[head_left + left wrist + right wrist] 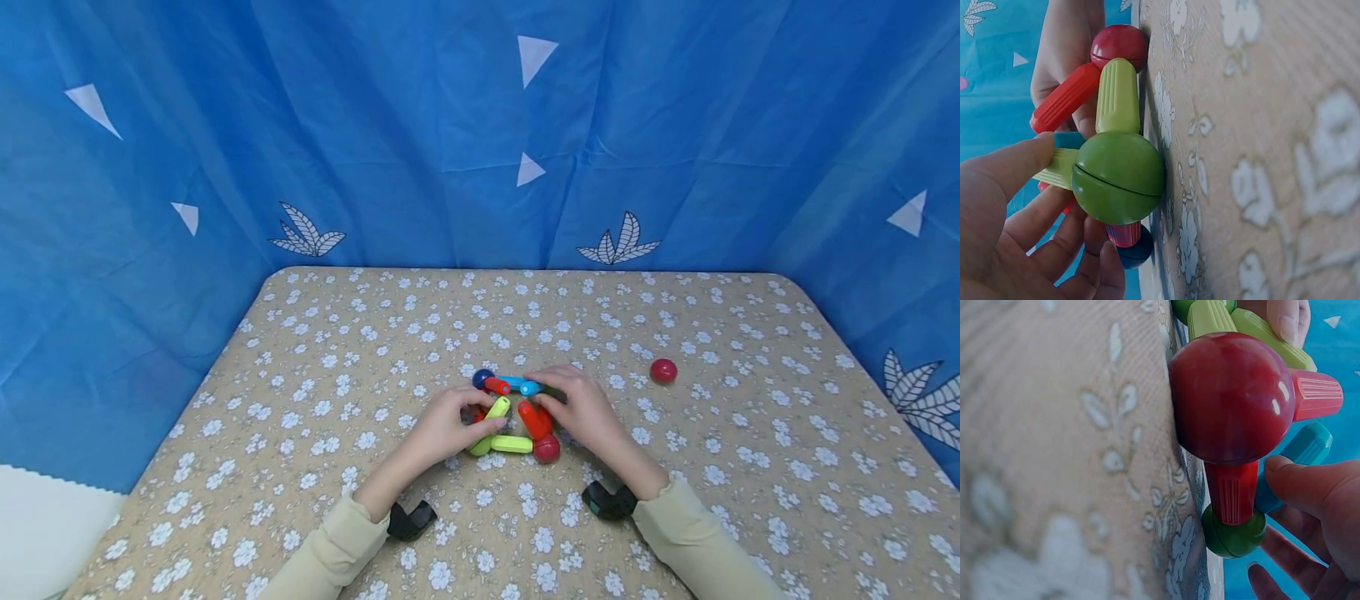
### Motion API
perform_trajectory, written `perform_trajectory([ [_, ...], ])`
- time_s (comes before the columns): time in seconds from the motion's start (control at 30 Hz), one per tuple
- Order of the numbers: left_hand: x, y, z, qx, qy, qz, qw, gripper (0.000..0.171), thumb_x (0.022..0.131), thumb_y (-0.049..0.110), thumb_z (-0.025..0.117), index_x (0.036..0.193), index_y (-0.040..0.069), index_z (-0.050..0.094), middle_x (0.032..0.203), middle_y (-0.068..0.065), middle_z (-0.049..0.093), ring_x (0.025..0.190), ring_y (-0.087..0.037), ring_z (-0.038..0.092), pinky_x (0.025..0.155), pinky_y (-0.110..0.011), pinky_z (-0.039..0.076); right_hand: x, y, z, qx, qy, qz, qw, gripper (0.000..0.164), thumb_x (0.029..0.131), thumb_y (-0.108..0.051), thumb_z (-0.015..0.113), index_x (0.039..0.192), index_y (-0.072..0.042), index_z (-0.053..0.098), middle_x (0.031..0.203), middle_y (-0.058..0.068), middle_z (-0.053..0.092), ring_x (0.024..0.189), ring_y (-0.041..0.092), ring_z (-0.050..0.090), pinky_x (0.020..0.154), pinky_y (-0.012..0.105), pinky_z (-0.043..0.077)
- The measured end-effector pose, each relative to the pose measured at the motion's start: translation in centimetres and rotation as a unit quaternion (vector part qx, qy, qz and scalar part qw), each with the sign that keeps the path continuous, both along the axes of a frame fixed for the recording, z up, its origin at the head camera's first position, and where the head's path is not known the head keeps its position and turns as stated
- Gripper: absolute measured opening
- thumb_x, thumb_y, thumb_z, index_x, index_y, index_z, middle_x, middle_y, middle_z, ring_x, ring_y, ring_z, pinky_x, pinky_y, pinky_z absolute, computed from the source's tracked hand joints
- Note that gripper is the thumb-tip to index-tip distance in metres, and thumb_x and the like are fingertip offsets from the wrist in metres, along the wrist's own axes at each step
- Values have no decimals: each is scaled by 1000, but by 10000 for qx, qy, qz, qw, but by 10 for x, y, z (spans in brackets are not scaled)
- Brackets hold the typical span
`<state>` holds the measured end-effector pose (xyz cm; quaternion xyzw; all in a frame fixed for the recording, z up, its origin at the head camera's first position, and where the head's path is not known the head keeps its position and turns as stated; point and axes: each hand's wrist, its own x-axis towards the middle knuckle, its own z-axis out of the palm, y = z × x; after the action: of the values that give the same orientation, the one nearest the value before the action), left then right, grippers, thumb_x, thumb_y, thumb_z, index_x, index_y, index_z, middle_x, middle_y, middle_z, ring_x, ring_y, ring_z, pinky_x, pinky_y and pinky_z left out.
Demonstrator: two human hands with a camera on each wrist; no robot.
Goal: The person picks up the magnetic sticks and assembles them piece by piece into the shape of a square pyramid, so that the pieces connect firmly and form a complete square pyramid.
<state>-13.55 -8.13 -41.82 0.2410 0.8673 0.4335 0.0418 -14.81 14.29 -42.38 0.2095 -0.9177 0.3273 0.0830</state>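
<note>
Plastic rods and balls are joined into a square frame on the table. My left hand (448, 425) pinches an upright yellow-green rod (498, 407) between thumb and fingers; its lower end meets a light green ball (1119, 178). At the far right corner, my right hand (581, 400) grips an upright blue rod (1310, 445) above a dark green ball (1234, 532). One red rod (1317, 395) rises from the red ball (1232, 397) at the near right corner, another red rod (497, 386) by the dark blue ball (482, 379). A flat yellow-green rod (512, 444) forms the near side.
A loose red ball (663, 372) lies apart at the right. The flower-patterned cloth (315, 358) covers the table, and a blue curtain (450, 125) hangs behind and on both sides. Black wrist bands (411, 522) sit at both sleeves.
</note>
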Motion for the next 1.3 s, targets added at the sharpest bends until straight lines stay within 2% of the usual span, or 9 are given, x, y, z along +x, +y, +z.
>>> perform_trajectory([
  [0.33, 2, -1, 1, 68, -180, 21, 9998, 20, 83, 25, 73, 98, 11, 70, 90, 6, 61, 79, -13, 54, 66, -30, 47, 0, 0, 0, 11, 113, 5, 9999, 34, 81, -10, 75, 114, -12, 69, 109, 4, 65, 104, 23, 58, 85, 47, 46],
  [0.53, 2, -2, 0, 104, -193, 2, 9998, 21, 84, 25, 72, 99, 10, 70, 90, 6, 62, 75, -14, 53, 63, -28, 46, 1, 2, 4, 131, -146, 46, 9998, 36, 82, -11, 73, 118, -11, 67, 113, 5, 63, 106, 24, 56, 85, 45, 47],
  [0.7, 3, -2, -1, 192, -327, -49, 9993, 20, 85, 26, 71, 98, 12, 70, 88, 8, 61, 74, -12, 53, 64, -27, 47, 2, 20, 14, 59, -273, -52, 9996, 40, 83, -10, 72, 121, -9, 63, 120, 11, 60, 111, 30, 54, 88, 47, 46],
  [0.83, 3, -2, -2, 314, -349, -43, 9989, 19, 84, 24, 72, 98, 11, 70, 90, 8, 61, 77, -12, 54, 67, -28, 49, 3, 48, 20, -135, -139, -236, 9995, 40, 82, -7, 72, 121, -6, 62, 120, 15, 59, 112, 34, 53, 89, 51, 43],
  [0.97, 2, -2, -4, 430, -335, -43, 9985, 19, 84, 22, 72, 99, 10, 70, 94, 7, 61, 82, -12, 56, 70, -28, 50, 8, 81, 20, -73, -13, -581, 9983, 37, 85, -7, 69, 121, -3, 61, 118, 18, 59, 108, 37, 54, 86, 54, 44],
  [1.0, 2, -2, -4, 448, -337, -49, 9984, 19, 84, 23, 72, 99, 10, 70, 95, 7, 61, 83, -12, 56, 71, -28, 50, 7, 92, 16, 2, 122, -707, 9974, 35, 86, -8, 68, 120, -3, 61, 115, 18, 60, 103, 35, 56, 82, 50, 47],
  [1.1, 2, -3, -5, 463, -395, -43, 9981, 20, 85, 23, 72, 100, 11, 70, 96, 6, 62, 85, -11, 56, 72, -27, 50, 6, 117, 9, 227, 314, -1386, 9896, 33, 86, -6, 68, 117, 0, 61, 107, 19, 60, 93, 34, 55, 71, 48, 48],
  [1.2, 1, -4, -6, 446, -428, -26, 9981, 20, 85, 23, 71, 100, 11, 69, 95, 6, 62, 85, -11, 56, 71, -27, 50, 3, 135, 3, 438, 183, -1906, 9805, 36, 85, -5, 69, 118, 3, 59, 105, 24, 58, 89, 36, 52, 67, 49, 45],
  [1.3, 1, -3, -7, 425, -456, -30, 9981, 20, 85, 23, 71, 101, 11, 69, 94, 6, 62, 83, -12, 56, 71, -27, 50, 3, 142, 5, 612, -324, -2023, 9769, 45, 85, -7, 69, 125, 6, 53, 116, 30, 53, 95, 43, 50, 73, 56, 43],
])
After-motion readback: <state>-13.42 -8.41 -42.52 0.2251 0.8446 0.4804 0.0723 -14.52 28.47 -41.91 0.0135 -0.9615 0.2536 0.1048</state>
